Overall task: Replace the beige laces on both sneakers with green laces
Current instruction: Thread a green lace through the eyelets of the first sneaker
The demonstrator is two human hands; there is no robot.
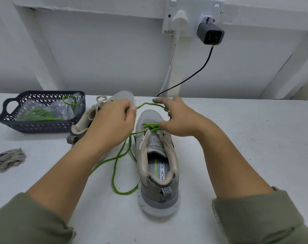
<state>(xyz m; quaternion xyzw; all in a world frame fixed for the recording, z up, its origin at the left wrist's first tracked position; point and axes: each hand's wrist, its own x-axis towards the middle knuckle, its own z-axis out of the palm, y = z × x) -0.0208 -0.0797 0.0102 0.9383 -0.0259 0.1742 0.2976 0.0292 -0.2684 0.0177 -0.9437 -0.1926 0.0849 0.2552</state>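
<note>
Fingers point(132, 110) apparently pinching green lace point(122, 155).

left grip point(114, 120) pinched, right grip point(178, 118) pinched

Green lace point(121, 155) on grey-beige sneaker point(158, 173) with zigzag heel; dark lattice basket point(42, 126) far left; white table point(237, 155); olive sleeves point(258, 219).

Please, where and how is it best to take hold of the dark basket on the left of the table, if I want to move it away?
Probably best by the looped handle at the left end of the basket. It is an open cut-out, so fingers can hook through it, and nothing blocks that side. Come from the left and above; the second sneaker crowds the right end. A grip on the rim risks catching the green laces inside.
</note>
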